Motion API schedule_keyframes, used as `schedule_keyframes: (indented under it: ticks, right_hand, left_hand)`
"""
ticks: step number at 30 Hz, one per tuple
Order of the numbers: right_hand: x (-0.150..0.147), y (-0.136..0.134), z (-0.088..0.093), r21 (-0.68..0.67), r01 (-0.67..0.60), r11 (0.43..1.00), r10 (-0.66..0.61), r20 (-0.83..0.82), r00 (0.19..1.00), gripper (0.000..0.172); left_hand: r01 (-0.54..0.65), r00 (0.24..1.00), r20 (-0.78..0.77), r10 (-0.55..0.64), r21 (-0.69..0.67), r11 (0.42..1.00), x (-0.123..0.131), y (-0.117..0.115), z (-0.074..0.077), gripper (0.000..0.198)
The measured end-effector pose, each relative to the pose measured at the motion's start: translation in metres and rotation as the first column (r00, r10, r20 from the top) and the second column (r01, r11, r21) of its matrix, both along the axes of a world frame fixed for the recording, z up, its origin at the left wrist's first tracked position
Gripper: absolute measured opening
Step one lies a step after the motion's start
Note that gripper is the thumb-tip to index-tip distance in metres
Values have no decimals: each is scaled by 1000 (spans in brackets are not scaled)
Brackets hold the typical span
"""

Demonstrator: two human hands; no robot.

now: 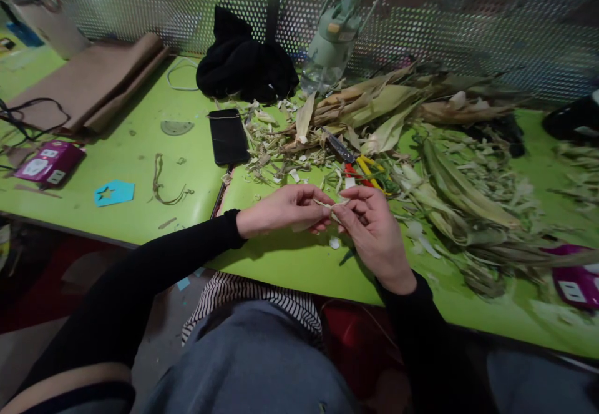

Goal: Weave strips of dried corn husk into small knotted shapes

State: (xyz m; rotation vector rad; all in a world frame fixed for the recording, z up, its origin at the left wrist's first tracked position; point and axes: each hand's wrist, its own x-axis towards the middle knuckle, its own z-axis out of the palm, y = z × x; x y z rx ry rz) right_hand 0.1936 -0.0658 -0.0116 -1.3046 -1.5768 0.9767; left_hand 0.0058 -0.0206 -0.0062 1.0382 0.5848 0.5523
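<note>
Both hands meet above the near edge of the green table [271, 256]. My left hand [299, 207] pinches a pale strip of corn husk [322, 202] between thumb and fingers. From the other side, my right hand [369, 226] pinches the same strip, fingertips almost touching the left ones. Part of the strip is hidden behind the fingers. Just beyond the hands lie pliers or cutters with red and yellow handles [369, 170] among husk scraps [271, 152]. Larger dried corn husks [374, 108] are heaped behind them, and more husks [468, 195] lie to the right.
A black phone [228, 137] lies left of the scraps. Behind it are black cloth [246, 67] and a green-lidded bottle [330, 42] against a perforated metal screen [163, 8]. Further left are brown paper [88, 80], a protractor [176, 127], a blue card [114, 193] and a purple box [49, 163].
</note>
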Motion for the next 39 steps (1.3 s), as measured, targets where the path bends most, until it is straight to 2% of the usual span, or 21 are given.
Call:
schedule_keyframes:
  ticks: [4,8,14,16,18,20,21,23,24,27,28,31,32,35,39]
  right_hand:
    - [-2,0,2,-7,15,1000,-15,-46,999,40]
    - [-4,-1,6,9,38,999,-38,-6,999,36]
    - [3,-2,8,30,49,998,-50,47,998,35]
    - [4,-2,5,138,108,985,-122,98,988,33]
    - [3,-3,3,349,172,921,-253,200,947,25]
    - [0,-3,1,510,109,854,-299,307,904,14]
    - [-2,-4,1,518,43,854,-262,357,896,14]
    - [-3,-4,2,433,-31,901,-158,393,906,23]
    - [-2,-5,3,377,-7,926,-142,367,920,27]
    - [2,-4,5,258,231,938,-280,172,945,36]
    - [4,-3,5,182,243,953,-269,135,954,36]
    - [4,0,2,-57,93,994,-91,43,995,31]
    - [3,1,1,-82,62,995,-64,-23,998,28]
    - [-1,3,-3,3,130,991,-129,-100,987,20]
    - [-3,3,-3,104,178,979,-180,12,984,17]
  left_hand:
    - [-59,998,-35,60,29,998,0,1,0,19]
    - [-70,996,-55,75,102,992,0,2,-1,29]
    - [-59,995,-74,70,143,988,1,3,-2,18]
    - [-87,993,-64,96,124,988,1,3,-2,19]
    - [-141,988,-42,146,106,984,2,4,-2,21]
    - [-192,981,-12,194,87,977,3,4,-2,22]
    - [-210,978,3,211,76,975,3,3,-2,23]
    - [-223,975,23,222,54,973,4,2,-1,23]
    - [-222,975,27,221,48,974,4,2,0,23]
    - [-196,981,11,196,56,979,4,-1,1,22]
    - [-174,985,-2,174,63,983,4,-1,2,21]
    - [-84,996,-32,87,76,994,5,-4,3,21]
    - [-52,998,-38,55,76,996,5,-5,3,21]
    - [28,999,-48,-25,78,997,5,-7,4,18]
    - [72,997,-31,-70,79,994,6,-8,1,20]
